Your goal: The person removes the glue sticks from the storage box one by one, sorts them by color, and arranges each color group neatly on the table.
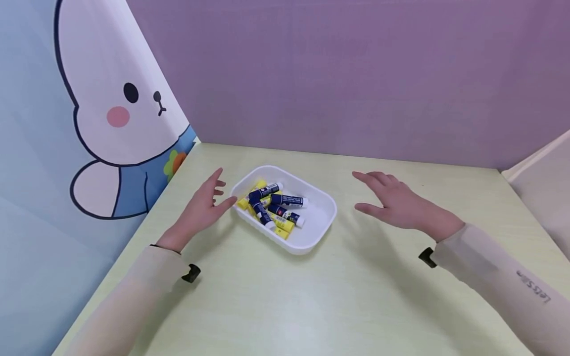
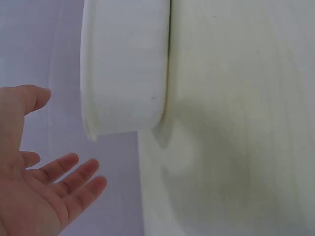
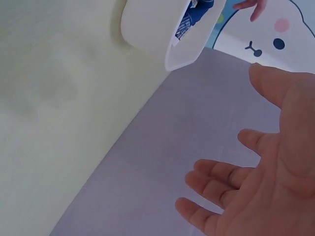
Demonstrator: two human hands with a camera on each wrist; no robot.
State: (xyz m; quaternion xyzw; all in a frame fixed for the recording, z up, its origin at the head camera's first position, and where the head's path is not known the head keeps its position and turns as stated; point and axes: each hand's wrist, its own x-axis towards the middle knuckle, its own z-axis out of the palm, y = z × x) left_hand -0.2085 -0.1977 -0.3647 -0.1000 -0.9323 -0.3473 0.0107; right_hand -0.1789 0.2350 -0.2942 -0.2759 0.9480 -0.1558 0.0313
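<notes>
A white plastic basket (image 1: pixel 322 217) stands on the table, holding several dark blue tubes (image 1: pixel 288 200) with white ends, which look like glue sticks. Yellow sticks (image 1: pixel 285 222) lie among and under them, heaped toward the basket's left side. My left hand (image 1: pixel 202 205) hovers just left of the basket, thumb tip overlapping its rim in the head view. Empty, with fingers spread, my right hand (image 1: pixel 396 202) is held over the table to the right, apart from the basket. In the left wrist view the basket's wall (image 2: pixel 128 69) hides what is inside.
The pale wooden table (image 1: pixel 311 301) meets a purple cloth backdrop (image 1: pixel 338 79) at its far edge. Along the left side hangs a light blue cloth (image 1: pixel 35 237) printed with a rabbit. A white panel (image 1: pixel 547 188) borders the right side.
</notes>
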